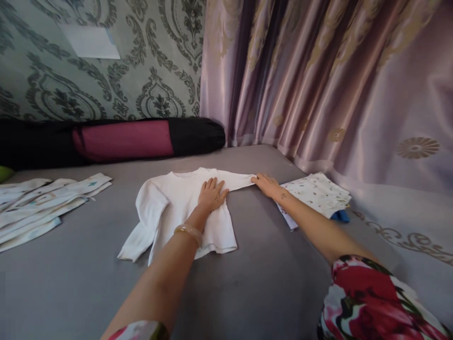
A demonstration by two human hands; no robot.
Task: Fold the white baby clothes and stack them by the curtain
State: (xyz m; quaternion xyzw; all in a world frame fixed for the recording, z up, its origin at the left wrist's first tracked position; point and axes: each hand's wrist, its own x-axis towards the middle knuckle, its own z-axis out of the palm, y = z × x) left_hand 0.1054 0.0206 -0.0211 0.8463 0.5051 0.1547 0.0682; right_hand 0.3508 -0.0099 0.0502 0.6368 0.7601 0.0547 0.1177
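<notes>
While the left hand (212, 194) lies open, palm down, on the white shirt (184, 203) spread on the grey bed (247, 293), the right hand (268, 185) pinches the sleeve (239, 181) end. Folded clothes (318, 193) lie just beside that hand; a long bundle (123, 139) lies behind, along the wall (134, 80).

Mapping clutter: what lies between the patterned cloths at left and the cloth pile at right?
Head view: the white shirt on grey fabric, left hand on it, right hand at a sleeve's end.

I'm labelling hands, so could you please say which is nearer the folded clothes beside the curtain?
Right: the right hand is beside the folded clothes, on the white top's sleeve; the left hand rests farther left, on the top's body.
</notes>
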